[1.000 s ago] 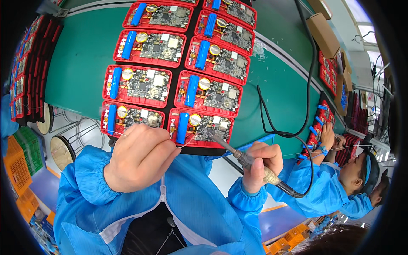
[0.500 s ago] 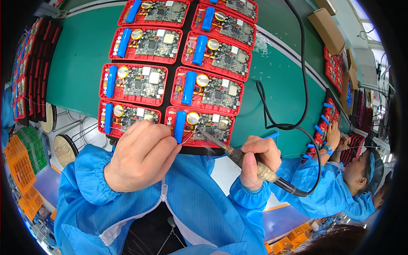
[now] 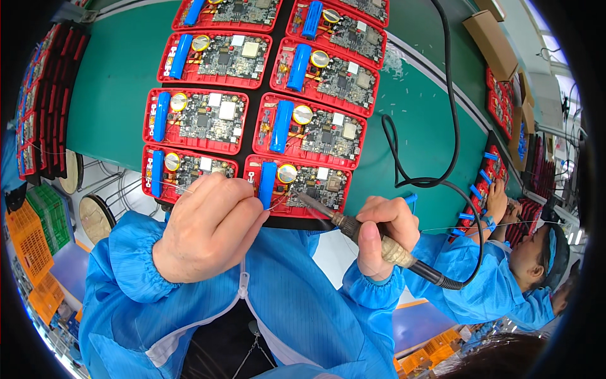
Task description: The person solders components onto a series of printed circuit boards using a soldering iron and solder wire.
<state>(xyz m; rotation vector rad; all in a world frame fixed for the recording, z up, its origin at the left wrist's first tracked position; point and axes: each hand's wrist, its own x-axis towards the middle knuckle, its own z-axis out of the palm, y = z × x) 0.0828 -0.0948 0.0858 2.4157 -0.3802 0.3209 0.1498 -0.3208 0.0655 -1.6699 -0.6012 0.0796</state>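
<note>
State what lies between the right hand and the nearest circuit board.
The head view shows the soldering iron's front end there, pointing toward that circuit board.

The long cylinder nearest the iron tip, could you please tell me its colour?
The cylinder is blue, clearest in the head view.

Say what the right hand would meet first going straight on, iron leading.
The soldering iron in the right hand would probably meet the circuit board in the nearest right-column red case; depth leaves any present contact unclear.

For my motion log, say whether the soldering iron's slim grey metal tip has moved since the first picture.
Yes: the tip has shifted left, nearer the round silver coin cell in the red plastic case beneath.
</note>
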